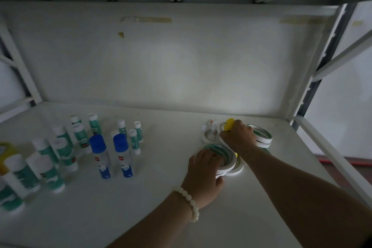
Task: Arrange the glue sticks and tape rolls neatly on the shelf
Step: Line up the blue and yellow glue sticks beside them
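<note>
Several green-and-white glue sticks (66,147) stand upright on the left of the white shelf (161,197), with two blue-capped glue bottles (100,155) beside them. On the right lie stacks of white tape rolls with green cores. My left hand (203,177) grips the near stack of tape rolls (227,159). My right hand (239,137) is closed on a tape roll at the back, next to a yellow piece (230,123) and the far stack of rolls (261,136). A small clear dispenser (210,125) lies behind them.
A yellow object (6,151) sits at the far left edge. The shelf's back wall (161,62) carries strips of old tape. White frame posts (322,66) close off the right side, and the upper shelf hangs overhead.
</note>
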